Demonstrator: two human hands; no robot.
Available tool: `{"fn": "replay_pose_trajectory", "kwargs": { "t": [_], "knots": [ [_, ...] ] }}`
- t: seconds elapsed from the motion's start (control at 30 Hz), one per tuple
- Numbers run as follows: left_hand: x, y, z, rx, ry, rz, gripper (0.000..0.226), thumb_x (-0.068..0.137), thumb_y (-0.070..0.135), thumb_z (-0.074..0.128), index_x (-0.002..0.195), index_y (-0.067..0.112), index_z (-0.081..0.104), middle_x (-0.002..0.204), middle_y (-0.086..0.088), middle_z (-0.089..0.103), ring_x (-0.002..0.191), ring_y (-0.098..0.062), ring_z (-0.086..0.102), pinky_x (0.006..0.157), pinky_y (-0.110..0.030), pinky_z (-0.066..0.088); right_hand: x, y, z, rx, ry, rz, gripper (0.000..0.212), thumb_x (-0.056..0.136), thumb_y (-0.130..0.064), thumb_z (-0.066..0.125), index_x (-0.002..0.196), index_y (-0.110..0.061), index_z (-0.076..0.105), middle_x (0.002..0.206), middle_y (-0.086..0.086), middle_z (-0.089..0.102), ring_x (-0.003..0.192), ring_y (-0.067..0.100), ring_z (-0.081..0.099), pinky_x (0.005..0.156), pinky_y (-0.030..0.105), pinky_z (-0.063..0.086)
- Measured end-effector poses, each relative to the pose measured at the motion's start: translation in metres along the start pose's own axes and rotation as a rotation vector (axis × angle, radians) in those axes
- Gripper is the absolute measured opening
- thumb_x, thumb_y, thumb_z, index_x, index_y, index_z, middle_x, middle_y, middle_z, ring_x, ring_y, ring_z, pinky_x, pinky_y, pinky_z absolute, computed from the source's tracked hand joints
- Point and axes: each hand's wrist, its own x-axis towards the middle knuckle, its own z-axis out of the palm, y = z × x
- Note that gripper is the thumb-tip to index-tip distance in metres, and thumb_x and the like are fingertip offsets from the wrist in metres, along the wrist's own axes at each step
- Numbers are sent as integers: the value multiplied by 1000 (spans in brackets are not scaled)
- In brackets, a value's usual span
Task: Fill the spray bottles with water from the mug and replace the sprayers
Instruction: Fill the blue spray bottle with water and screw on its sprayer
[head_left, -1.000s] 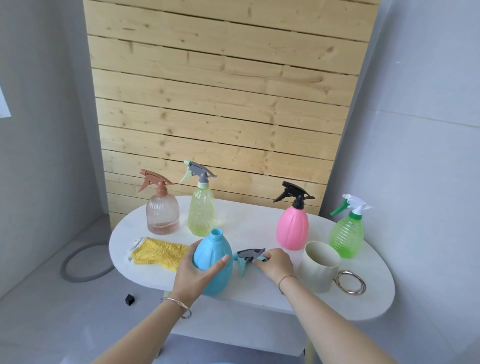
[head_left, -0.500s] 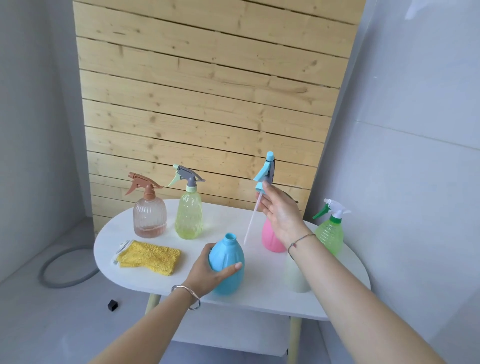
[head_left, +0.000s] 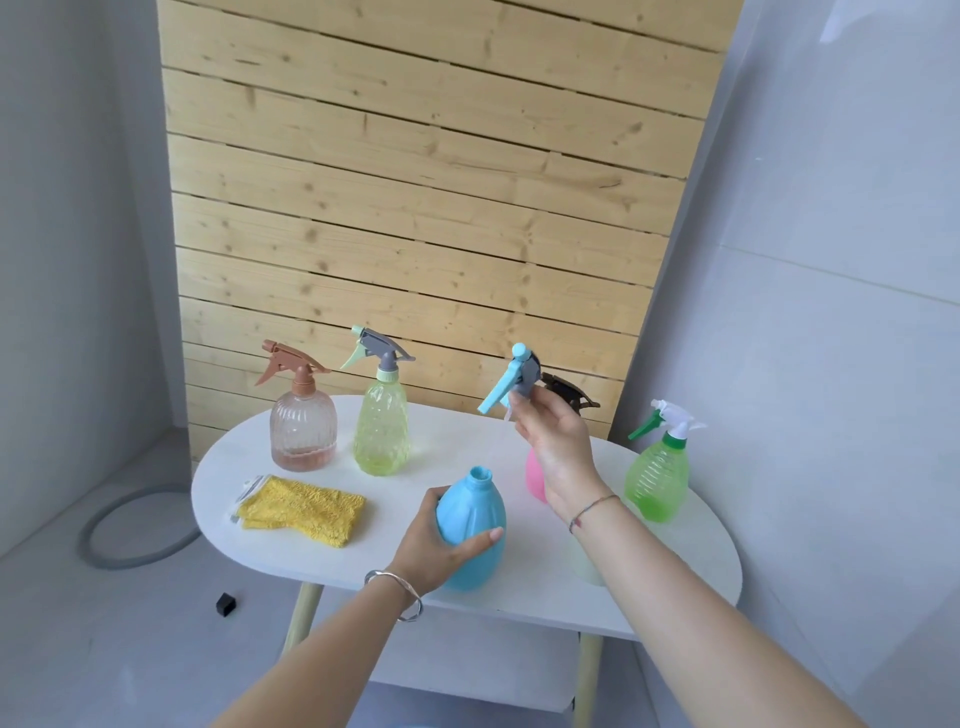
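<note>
bottle (head_left: 470, 525), blue and uncapped, is standing low at the frame's centre, the left hand (head_left: 431, 545) wrapping round its side. up and right of it, the right hand (head_left: 558, 447) is pinching the blue sprayer (head_left: 511, 382). good seating is likely depending on lowering it plumb into the open neck.

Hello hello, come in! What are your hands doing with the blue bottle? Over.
Left hand grips blue bottle, upright, neck open. Right hand holds blue sprayer above it. Nothing blocking the neck.

yellow cloth (head_left: 304, 512) on white table (head_left: 452, 441); grey hose (head_left: 135, 563), black block (head_left: 226, 604) on floor.
</note>
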Motion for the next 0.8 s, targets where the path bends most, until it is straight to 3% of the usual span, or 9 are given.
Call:
{"fn": "replay_pose_trajectory", "kwargs": {
  "t": [0.13,0.23,0.37,0.5,0.67,0.8],
  "knots": [
    [0,0,1,16,-1,8,73,67,46,84,122,26,40,108,4,62,97,-8,62,71,-15,48,-10,19,-12,-142,-162,72,20,83,-9,70,100,-19,67,95,-6,70,90,1,62,82,12,45],
    [0,0,1,33,16,25,72,68,46,83,122,25,40,108,5,61,97,-4,60,73,-13,48,-13,34,-19,-313,-233,103,25,80,-11,73,104,-19,69,106,-2,71,101,8,63,87,16,45],
    [0,1,1,36,22,20,68,69,43,83,119,24,41,106,6,60,94,-5,60,72,-14,49,-13,41,-19,-310,-242,116,17,81,-9,73,93,-20,71,97,-8,73,94,3,66,81,12,47],
    [1,0,1,22,25,20,74,68,45,83,124,25,39,110,7,59,97,-5,60,74,-15,47,-12,43,-17,-275,-257,131,20,79,-6,73,96,-15,70,95,-8,74,90,0,67,76,8,47],
    [0,0,1,13,29,15,74,67,48,83,122,26,40,108,6,60,96,-6,61,75,-17,48,-14,49,-18,-257,-213,124,23,75,-7,77,96,-13,69,98,-2,74,92,7,68,77,13,49],
    [-2,2,2,28,29,16,83,55,65,79,118,27,41,106,6,61,93,-9,62,73,-19,51,-14,54,-12,-276,-143,87,28,70,-8,82,87,-13,60,90,3,70,84,12,65,82,23,52]
  ]
}}
